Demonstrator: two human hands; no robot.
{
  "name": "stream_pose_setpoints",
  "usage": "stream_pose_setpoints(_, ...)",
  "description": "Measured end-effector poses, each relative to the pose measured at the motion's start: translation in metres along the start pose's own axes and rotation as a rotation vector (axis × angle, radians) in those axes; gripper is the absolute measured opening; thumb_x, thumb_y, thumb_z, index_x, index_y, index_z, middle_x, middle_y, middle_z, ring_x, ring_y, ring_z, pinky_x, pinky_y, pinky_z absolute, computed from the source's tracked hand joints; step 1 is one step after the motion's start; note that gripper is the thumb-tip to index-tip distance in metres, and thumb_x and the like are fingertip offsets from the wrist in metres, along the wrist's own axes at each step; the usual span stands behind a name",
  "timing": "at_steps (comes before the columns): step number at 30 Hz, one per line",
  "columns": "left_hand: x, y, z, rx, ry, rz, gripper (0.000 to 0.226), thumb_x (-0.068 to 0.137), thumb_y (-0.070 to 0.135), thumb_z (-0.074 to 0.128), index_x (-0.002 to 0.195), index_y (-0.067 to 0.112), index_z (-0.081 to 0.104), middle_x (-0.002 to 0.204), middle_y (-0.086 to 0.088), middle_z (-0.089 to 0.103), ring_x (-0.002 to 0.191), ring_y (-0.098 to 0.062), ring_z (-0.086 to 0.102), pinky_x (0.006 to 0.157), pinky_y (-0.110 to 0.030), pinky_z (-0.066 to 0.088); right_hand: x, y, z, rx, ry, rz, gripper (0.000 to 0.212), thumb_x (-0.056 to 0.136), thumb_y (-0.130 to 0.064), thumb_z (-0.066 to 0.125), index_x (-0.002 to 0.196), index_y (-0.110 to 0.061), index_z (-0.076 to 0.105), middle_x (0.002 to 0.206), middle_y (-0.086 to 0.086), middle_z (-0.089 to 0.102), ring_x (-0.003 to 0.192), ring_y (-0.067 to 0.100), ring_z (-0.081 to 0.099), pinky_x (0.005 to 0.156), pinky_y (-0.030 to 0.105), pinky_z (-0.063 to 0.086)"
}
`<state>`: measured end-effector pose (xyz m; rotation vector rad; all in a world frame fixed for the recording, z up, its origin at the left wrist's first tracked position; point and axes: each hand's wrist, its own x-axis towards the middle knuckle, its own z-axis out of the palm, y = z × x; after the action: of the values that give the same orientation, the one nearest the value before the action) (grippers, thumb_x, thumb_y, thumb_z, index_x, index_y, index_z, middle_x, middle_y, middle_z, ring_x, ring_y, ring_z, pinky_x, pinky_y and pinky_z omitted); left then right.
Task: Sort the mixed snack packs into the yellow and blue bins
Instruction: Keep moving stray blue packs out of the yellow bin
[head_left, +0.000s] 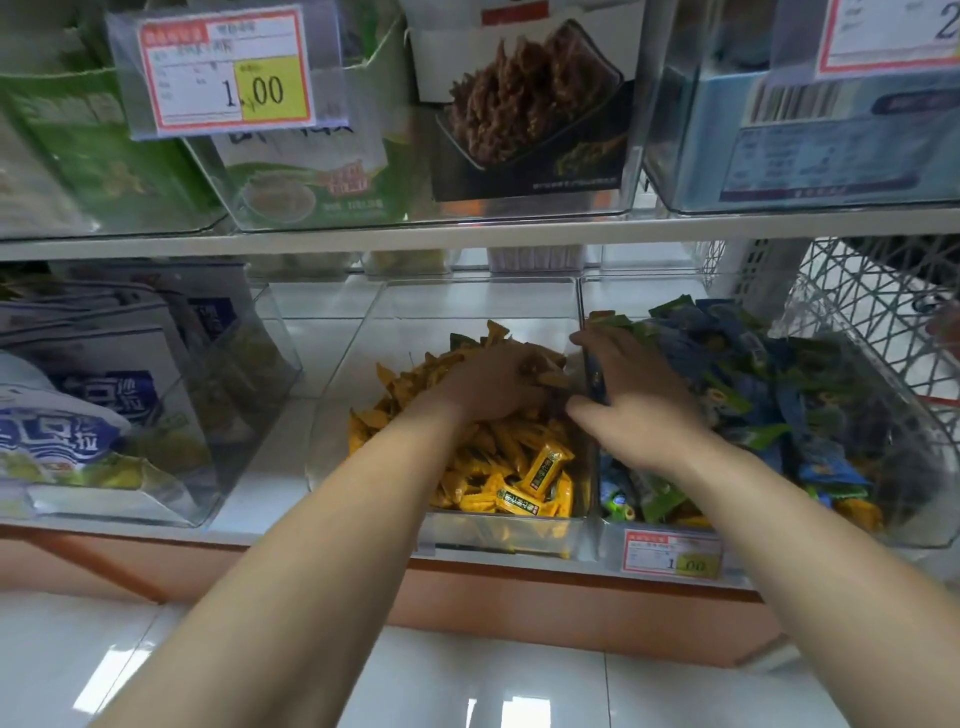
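Two clear bins stand side by side on the lower shelf. The middle bin (498, 535) is heaped with yellow snack packs (524, 467). The right bin (769, 538) holds blue and green snack packs (753, 374), with a few yellow ones at its front. My left hand (493, 384) reaches into the yellow heap, and its curled fingers grip some yellow packs at the back. My right hand (639, 395) sits at the wall between the two bins. Its thumb and fingers pinch a dark blue pack (596, 379) there.
A clear bin of white and blue bags (104, 415) stands to the left. The upper shelf (467, 236) hangs close above, carrying boxed snacks and a price tag (228, 73). A white wire basket (878, 312) stands at the right, and a second price tag (672, 553) hangs on the right bin.
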<state>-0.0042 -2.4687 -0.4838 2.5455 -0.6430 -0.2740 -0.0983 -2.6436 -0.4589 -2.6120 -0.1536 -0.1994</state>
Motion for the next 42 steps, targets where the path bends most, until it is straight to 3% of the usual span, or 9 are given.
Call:
stream_pose_setpoints(3,-0.005,-0.022,-0.018,0.361,0.075,-0.053,0.034,0.09,0.049,0.057,0.12,0.033,0.062,0.116,0.0,0.064,0.11,-0.025,0.06,0.092,-0.044,0.047,-0.001,0.001,0.001,-0.001,0.001,-0.007,0.065,0.084,-0.04,0.063,0.144,-0.028,0.04,0.15,-0.003,0.038,0.132,0.028,0.042,0.102,0.038,0.036)
stream_pose_setpoints(8,-0.014,-0.04,-0.044,0.592,0.095,-0.205,0.032,0.093,0.05,0.053,0.114,0.031,0.067,0.113,-0.002,0.061,0.11,-0.027,0.056,0.093,-0.044,0.04,-0.002,0.001,0.002,-0.012,0.011,-0.002,0.064,0.084,-0.043,0.062,0.143,-0.03,0.039,0.148,-0.004,0.039,0.131,0.027,0.042,0.104,0.041,0.036)
stream_pose_setpoints(11,-0.003,-0.021,-0.035,0.408,0.246,-0.04,0.03,0.092,0.044,0.056,0.111,0.023,0.068,0.11,-0.005,0.06,0.105,-0.026,0.057,0.086,-0.038,0.044,-0.001,0.0,0.002,-0.013,0.008,0.003,0.065,0.084,-0.043,0.062,0.143,-0.029,0.039,0.148,-0.003,0.04,0.131,0.028,0.042,0.108,0.043,0.036)
stream_pose_setpoints(15,0.012,0.005,-0.01,0.069,-0.015,0.045,0.052,0.09,0.042,0.065,0.137,0.024,0.054,0.134,-0.004,0.059,0.119,-0.022,0.056,0.1,-0.038,0.046,-0.002,-0.001,0.002,-0.016,0.007,0.012,0.065,0.084,-0.043,0.062,0.143,-0.03,0.038,0.148,-0.002,0.04,0.131,0.028,0.042,0.109,0.044,0.035)
stream_pose_setpoints(21,0.026,-0.007,-0.001,0.327,-0.033,0.076,0.067,0.081,0.057,0.07,0.141,0.037,0.049,0.123,-0.007,0.054,0.11,-0.027,0.053,0.084,-0.033,0.041,-0.003,-0.001,0.001,-0.011,0.012,0.006,0.066,0.084,-0.041,0.063,0.144,-0.028,0.039,0.149,-0.003,0.04,0.133,0.027,0.041,0.111,0.042,0.032)
stream_pose_setpoints(23,0.029,-0.007,0.001,0.3,-0.024,0.093,0.065,0.08,0.051,0.074,0.139,0.032,0.052,0.123,-0.004,0.055,0.11,-0.025,0.055,0.082,-0.031,0.04,-0.003,-0.001,0.001,-0.008,0.01,0.005,0.066,0.084,-0.041,0.063,0.144,-0.028,0.039,0.149,-0.003,0.039,0.134,0.026,0.04,0.112,0.043,0.032)
stream_pose_setpoints(28,0.029,-0.005,0.004,0.153,-0.114,0.068,0.062,0.085,0.033,0.075,0.141,0.025,0.05,0.135,-0.002,0.059,0.121,-0.021,0.056,0.103,-0.039,0.047,-0.003,-0.001,0.001,-0.014,0.011,0.003,0.066,0.084,-0.041,0.062,0.144,-0.028,0.039,0.149,-0.003,0.04,0.134,0.026,0.04,0.112,0.042,0.031)
stream_pose_setpoints(35,0.025,-0.001,0.004,0.021,-0.247,0.052,0.044,0.087,0.026,0.071,0.129,0.024,0.06,0.119,0.009,0.059,0.111,-0.012,0.053,0.098,-0.032,0.041,-0.003,-0.001,0.0,0.009,0.005,0.004,0.067,0.081,-0.042,0.061,0.143,-0.026,0.041,0.148,-0.002,0.041,0.133,0.027,0.041,0.112,0.044,0.032)
stream_pose_setpoints(42,0.022,-0.004,0.003,0.248,-0.052,0.088,0.041,0.087,0.038,0.071,0.125,0.022,0.066,0.123,-0.003,0.066,0.111,-0.021,0.06,0.095,-0.041,0.051,-0.004,-0.001,-0.001,0.03,-0.003,0.004,0.075,0.073,-0.052,0.05,0.143,-0.029,0.04,0.149,-0.004,0.04,0.134,0.024,0.04,0.111,0.042,0.033)
